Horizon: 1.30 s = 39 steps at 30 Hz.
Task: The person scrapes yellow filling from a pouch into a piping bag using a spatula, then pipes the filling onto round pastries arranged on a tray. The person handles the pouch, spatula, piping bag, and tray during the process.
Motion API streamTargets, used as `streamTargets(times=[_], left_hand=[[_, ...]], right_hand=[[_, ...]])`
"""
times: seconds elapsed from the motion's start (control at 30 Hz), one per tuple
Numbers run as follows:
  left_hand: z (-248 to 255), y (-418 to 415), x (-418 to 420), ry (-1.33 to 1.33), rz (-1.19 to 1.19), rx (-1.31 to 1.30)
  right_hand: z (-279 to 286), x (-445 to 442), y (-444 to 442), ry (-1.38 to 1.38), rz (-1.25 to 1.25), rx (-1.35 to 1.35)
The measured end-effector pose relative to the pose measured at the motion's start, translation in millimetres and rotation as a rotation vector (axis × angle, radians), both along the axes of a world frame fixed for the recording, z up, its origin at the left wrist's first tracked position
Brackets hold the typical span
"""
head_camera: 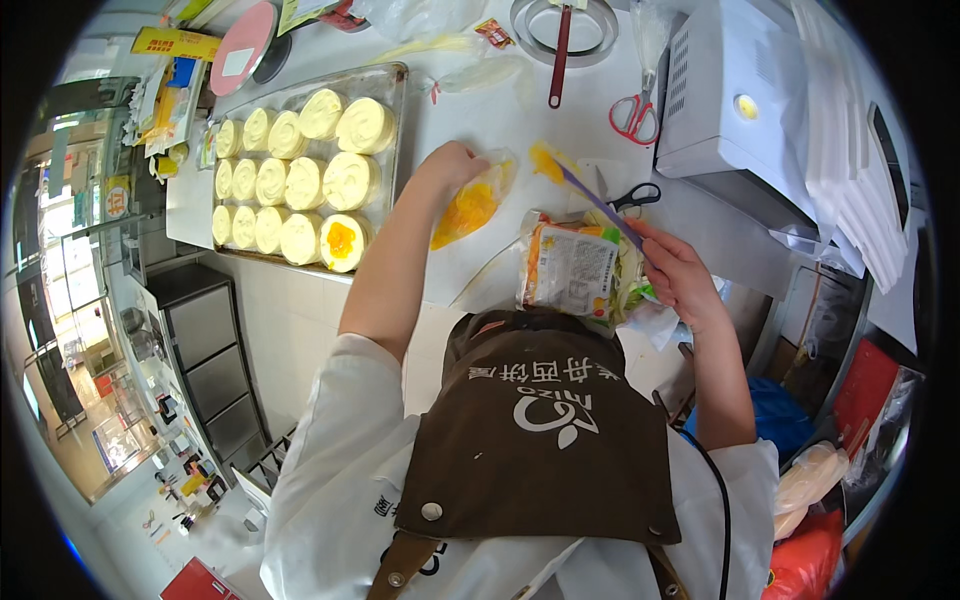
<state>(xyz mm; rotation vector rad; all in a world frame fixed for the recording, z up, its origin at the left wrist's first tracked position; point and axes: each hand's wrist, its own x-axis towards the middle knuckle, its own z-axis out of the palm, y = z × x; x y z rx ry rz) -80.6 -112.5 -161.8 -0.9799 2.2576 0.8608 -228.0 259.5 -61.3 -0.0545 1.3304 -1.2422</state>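
Note:
My left hand (pixel 452 166) grips the upper end of a clear plastic bag (pixel 474 206) partly filled with chunky orange-yellow fruit filling. In my right hand (pixel 679 276) is a purple spatula (pixel 596 201), its blade end coated with the same yellow filling (pixel 547 161) and raised to the right of the bag. Further left, a metal baking tray (pixel 400 105) carries rows of round cakes topped with pale cream (pixel 350 181). The cake at the tray's near right corner bears a patch of orange filling (pixel 342 238) on its cream.
Black-handled scissors (pixel 637 196) and a printed plastic food package (pixel 574 266) lie by my right hand. Red-handled scissors (pixel 634 118), metal rings (pixel 525 30) and a dark red handle (pixel 560 67) are farther back. A white appliance (pixel 739 97) stands at the right.

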Motion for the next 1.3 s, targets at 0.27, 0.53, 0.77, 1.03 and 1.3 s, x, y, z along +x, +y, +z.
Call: streamTargets(times=[0.27, 0.53, 0.77, 1.03, 1.3], left_hand=[[10, 52, 57, 0.335, 0.468, 0.387], [22, 110, 63, 0.599, 0.649, 0.209], [15, 120, 81, 0.713, 0.071, 0.025], [-16, 117, 75, 0.777, -0.367, -0.565], [-27, 94, 91, 0.712, -0.213, -0.597]], right_hand=[[-15, -1, -9, -0.045, 0.144, 0.102], [-31, 4, -44, -0.083, 0.349, 0.167], [-26, 22, -70, 0.03, 0.413, 0.211], [-38, 33, -73, 0.215, 0.488, 0.126], [55, -16, -26, 0.229, 0.494, 0.148]])
